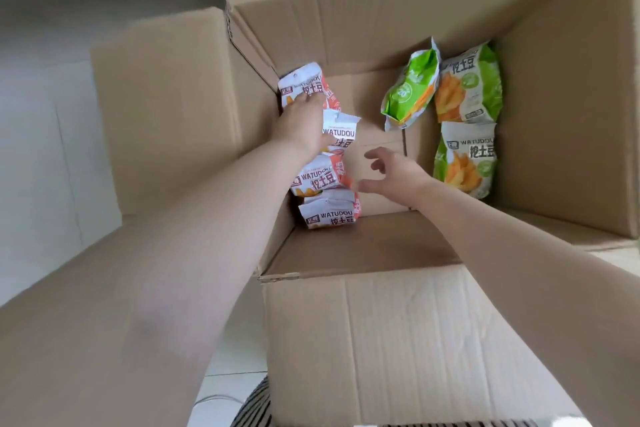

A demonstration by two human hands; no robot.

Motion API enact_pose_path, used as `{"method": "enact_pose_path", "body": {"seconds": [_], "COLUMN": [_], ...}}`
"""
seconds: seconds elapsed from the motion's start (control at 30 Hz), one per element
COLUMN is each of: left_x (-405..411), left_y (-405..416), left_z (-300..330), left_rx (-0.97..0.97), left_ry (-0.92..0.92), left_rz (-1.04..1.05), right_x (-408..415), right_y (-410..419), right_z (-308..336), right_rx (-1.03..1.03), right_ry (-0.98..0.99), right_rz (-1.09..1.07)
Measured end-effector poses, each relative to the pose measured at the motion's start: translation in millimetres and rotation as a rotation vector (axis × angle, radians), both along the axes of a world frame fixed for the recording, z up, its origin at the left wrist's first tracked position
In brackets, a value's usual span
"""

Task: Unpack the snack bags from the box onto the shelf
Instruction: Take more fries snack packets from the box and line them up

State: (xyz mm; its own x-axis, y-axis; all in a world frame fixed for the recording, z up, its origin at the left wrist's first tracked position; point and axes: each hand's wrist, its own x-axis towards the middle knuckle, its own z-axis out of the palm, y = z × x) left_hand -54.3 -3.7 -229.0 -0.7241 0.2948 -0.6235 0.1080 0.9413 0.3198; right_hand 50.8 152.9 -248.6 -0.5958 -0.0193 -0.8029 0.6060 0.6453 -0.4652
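Left hand (304, 121) gripping orange-and-white crinkly snack bags (323, 177) inside open brown cardboard box (561, 107), right hand (394, 172) hovering with fingers spread, green-and-white snack bags (465, 156) lying alongside.

Showing two bare forearms, sleeveless up to the frame edge, with no rings or watch on left hand (304, 121) or right hand (394, 170); wearing black-and-white striped fabric (252, 406) (below both hands).
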Motion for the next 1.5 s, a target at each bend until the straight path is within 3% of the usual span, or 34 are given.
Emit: {"method": "enact_pose_path", "body": {"seconds": [0.3, 0.5, 0.73, 0.87, 1.1, 1.3, 1.4, 1.5], "left_x": [-29.1, -43.6, -52.5, -58.5, -54.1, -35.7, -28.1, -25.0], "left_y": [1.1, -2.0, -7.6, -6.5, 10.5, 17.3, 14.4, 11.6], "left_z": [-33.1, -30.2, 4.8, 38.5, 135.9, 280.6, 363.2, 446.7], "left_rx": [-0.102, 0.004, 0.115, 0.175, 0.302, 0.442, 0.530, 0.606], "left_ry": [0.036, 0.073, 0.144, 0.150, 0.034, -0.109, -0.159, -0.151], "left_rz": [0.019, 0.091, 0.224, 0.302, 0.500, 0.807, 0.881, 0.917], "right_x": [-15.3, -18.9, -20.9, -14.7, -3.5, -4.6, -12.0, -21.4], "right_y": [-27.5, -47.7, -13.0, 29.1, 71.4, 85.8, 79.7, 72.6], "right_z": [-41.0, -56.1, -26.2, 20.7, 135.0, 281.0, 359.3, 432.7], "right_rx": [-0.058, -0.131, -0.025, -0.079, -0.357, -0.529, -0.558, -0.606], "right_ry": [-0.056, -0.065, -0.011, 0.003, -0.055, -0.027, 0.028, 0.129], "right_rz": [-0.083, -0.111, -0.197, -0.326, -0.631, -0.898, -1.079, -1.099]}}
